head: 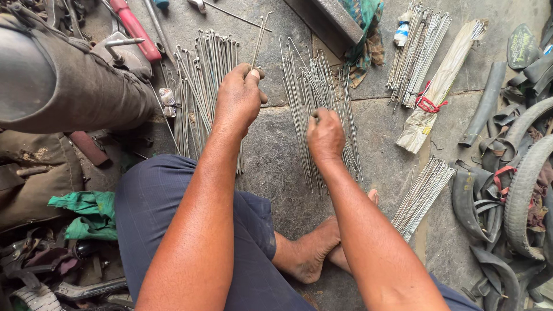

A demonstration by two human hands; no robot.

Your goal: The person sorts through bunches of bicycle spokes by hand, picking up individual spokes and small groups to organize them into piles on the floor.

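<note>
Grey stone floor (pixel 276 167) carries two fanned piles of thin silver metal spokes (pixel 314 92). Left hand (pixel 239 98), left of the right-hand pile, pinches two spokes upright, fingers closed. Right hand (pixel 324 135) grips that pile's near ends, fingers curled. Judged light, springy, slippery; best held mid-shaft

Fingertips of left hand (pixel 238 98) hidden, curled under the palm; no. of spokes (pixel 258 40) held above it cannot be told. Fingers of right hand (pixel 325 135) folded under, grip on spoke pile (pixel 314 86) beneath not seen. Red-handled tool (pixel 135 29), up-left of left hand, cut by top edge. Tyres (pixel 521 196), far right of right hand, cut by frame edge.
</note>
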